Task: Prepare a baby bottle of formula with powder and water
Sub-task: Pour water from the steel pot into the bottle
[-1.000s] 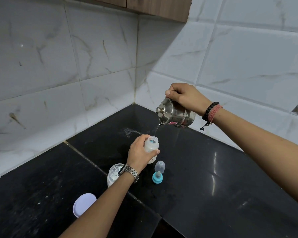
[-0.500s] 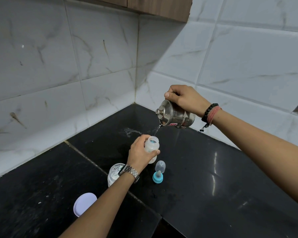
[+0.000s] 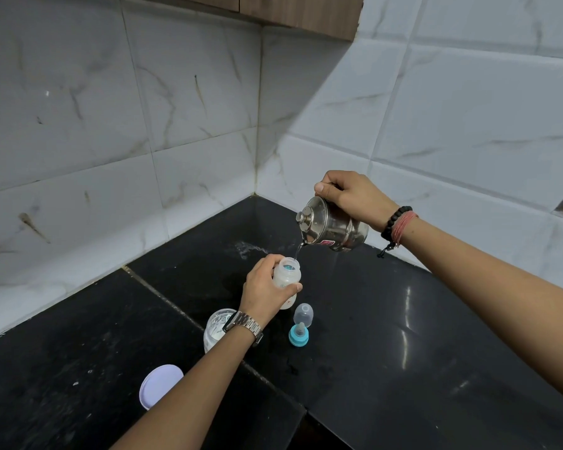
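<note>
My left hand [image 3: 263,289] grips an open, translucent baby bottle [image 3: 286,277] standing on the black counter [image 3: 387,336]. My right hand [image 3: 355,196] holds a small steel pot [image 3: 333,227] with a lid, tilted left above the bottle. A thin stream of water [image 3: 298,251] runs from the pot's lip into the bottle's mouth. Just right of the bottle, the clear bottle cap [image 3: 303,315] and the blue nipple ring [image 3: 299,334] rest on the counter.
An open clear jar of white powder [image 3: 216,326] stands behind my left wrist, partly hidden. Its white lid [image 3: 160,384] lies flat near the front left. A wet patch [image 3: 246,248] marks the counter near the tiled corner. Tiled walls close in behind and right.
The pot has stayed tilted and the water keeps running into the bottle. Both hands hold nearly the same positions.
</note>
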